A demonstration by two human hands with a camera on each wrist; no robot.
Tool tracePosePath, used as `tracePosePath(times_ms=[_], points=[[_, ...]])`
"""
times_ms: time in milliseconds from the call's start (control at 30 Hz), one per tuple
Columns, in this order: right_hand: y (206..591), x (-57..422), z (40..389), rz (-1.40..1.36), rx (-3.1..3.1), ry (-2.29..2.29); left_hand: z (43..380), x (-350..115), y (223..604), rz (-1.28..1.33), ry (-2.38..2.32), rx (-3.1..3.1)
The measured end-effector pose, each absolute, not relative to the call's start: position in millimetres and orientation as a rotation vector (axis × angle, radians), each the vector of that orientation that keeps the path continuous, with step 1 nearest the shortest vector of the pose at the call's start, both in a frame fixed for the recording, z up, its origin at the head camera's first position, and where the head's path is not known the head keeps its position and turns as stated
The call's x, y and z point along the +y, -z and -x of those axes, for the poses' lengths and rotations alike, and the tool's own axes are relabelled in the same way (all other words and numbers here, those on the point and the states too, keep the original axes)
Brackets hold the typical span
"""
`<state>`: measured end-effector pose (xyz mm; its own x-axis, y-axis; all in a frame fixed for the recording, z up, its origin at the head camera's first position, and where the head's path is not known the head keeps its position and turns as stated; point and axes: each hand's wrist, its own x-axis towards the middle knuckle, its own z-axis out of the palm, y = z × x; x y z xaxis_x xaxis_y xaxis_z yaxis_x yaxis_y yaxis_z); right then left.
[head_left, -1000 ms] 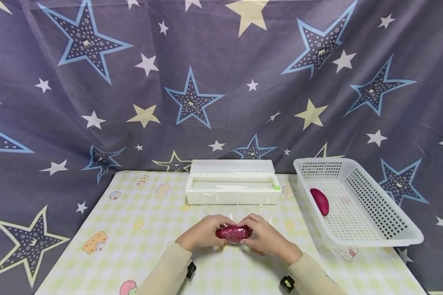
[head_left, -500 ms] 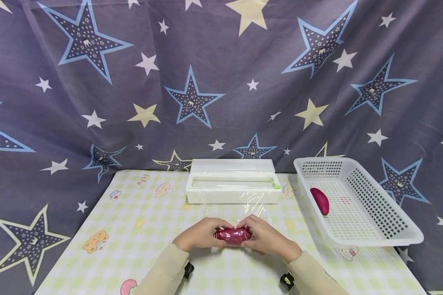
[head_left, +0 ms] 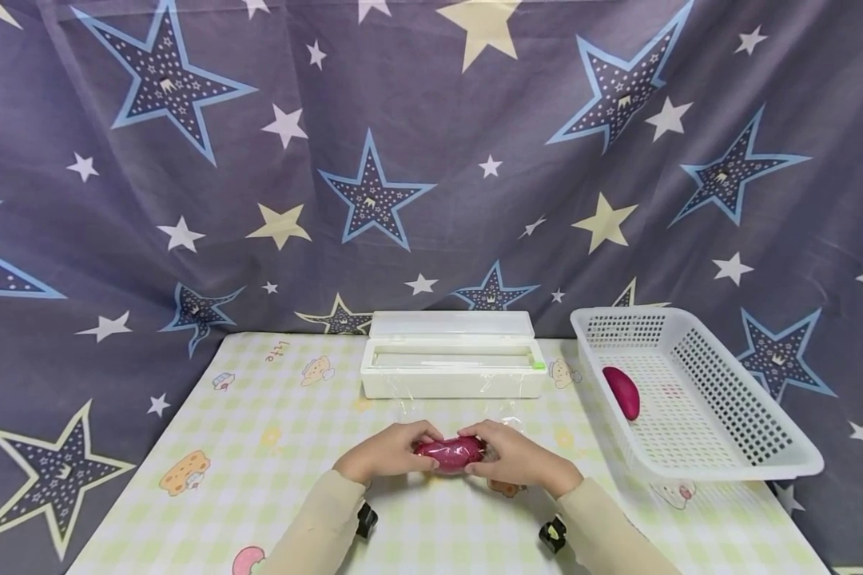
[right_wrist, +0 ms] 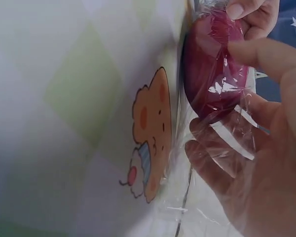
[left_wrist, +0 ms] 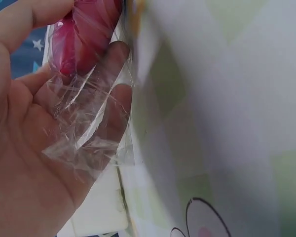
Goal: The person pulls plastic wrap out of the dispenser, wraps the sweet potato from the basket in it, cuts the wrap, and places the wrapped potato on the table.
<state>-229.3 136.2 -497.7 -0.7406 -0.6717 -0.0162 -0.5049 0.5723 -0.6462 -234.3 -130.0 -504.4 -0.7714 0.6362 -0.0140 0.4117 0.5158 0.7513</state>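
Note:
A smooth, oblong magenta sweet potato [head_left: 451,454], wrapped in clear cling film [left_wrist: 91,123], lies between both hands above the table. My left hand [head_left: 387,454] holds its left end, thumb on the near side and fingers on the far side. At the other end my right hand [head_left: 521,457] grips it in the same way. Loose film bunches past both ends and over the palms in the wrist views. Behind the hands stands a white cling film box [head_left: 451,382], its lid raised and a roll inside.
To the right stands a white perforated basket [head_left: 719,471] with another magenta sweet potato [head_left: 622,393] along its left side. A green-and-white checked cloth with cartoon prints covers the table [head_left: 259,447]. A star-patterned curtain [head_left: 431,160] hangs behind.
My fingertips have moved apart along the top of the sweet potato, showing more of it. The film near the box reflects less light. Basket and box stay put.

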Motion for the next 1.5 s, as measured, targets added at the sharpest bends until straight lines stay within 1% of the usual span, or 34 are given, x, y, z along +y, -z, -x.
tracePosePath(times_ms=[233, 467, 900, 1067, 1300, 1500], points=[[500.3, 132.6, 230.3, 0.937, 2.576, 0.9, 236.0, -134.2, 507.7, -0.854, -1.133, 2.468], [502.8, 125.8, 231.4, 0.962, 2.684, 0.848, 236.7, -137.6, 507.2, -0.815, -1.117, 2.478], [500.8, 125.4, 249.1, 1.05, 2.579, 0.936, 241.5, -145.1, 507.5, -0.782, -1.084, 2.534], [497.3, 124.8, 257.7, 1.023, 2.547, 0.93, 240.5, -143.5, 498.6, -0.855, -1.052, 2.652], [495.6, 126.5, 266.3, 0.997, 2.557, 0.934, 240.9, -129.3, 487.9, -0.981, -0.855, 2.882], [495.4, 126.9, 271.5, 0.996, 2.521, 0.99, 243.5, -115.2, 489.5, -1.062, -0.891, 2.824]])
